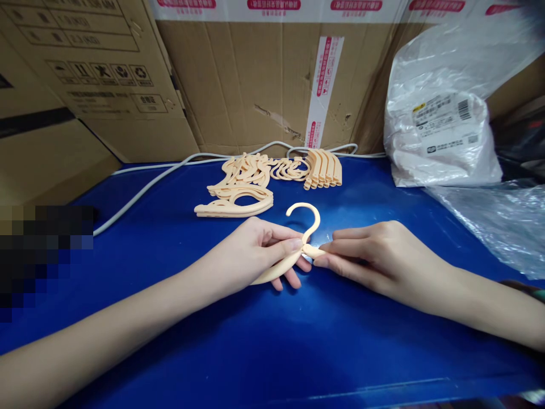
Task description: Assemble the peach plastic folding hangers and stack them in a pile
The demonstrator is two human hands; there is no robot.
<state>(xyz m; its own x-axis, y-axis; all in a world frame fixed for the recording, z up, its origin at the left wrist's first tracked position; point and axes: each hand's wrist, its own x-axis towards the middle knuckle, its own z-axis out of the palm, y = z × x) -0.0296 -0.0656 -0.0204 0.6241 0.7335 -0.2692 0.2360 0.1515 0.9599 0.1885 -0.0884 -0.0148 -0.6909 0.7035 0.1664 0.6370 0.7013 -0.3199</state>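
Over the blue tabletop [272, 352], a cream plastic hanger [314, 218] is held with its curved hook pointing up. My left hand [272, 250] is closed around one arm of it, thumb pressed close to the joint below the hook. My right hand [366, 255] pinches a short cream hanger arm [313, 250] that meets that joint; most of this piece is hidden by the fingers. Whether the two pieces are locked together I cannot tell. Beyond my hands lie a stack of folded hanger arms [238, 204], a heap of loose hooks [292, 168] and a row of curved arm pieces [326, 168].
Large cardboard boxes [251, 74] stand along the back and left. A pale cable [157, 184] runs across the table behind the pieces. To the right are a white plastic bag [443, 136] with a label and a clear plastic sheet [498, 221].
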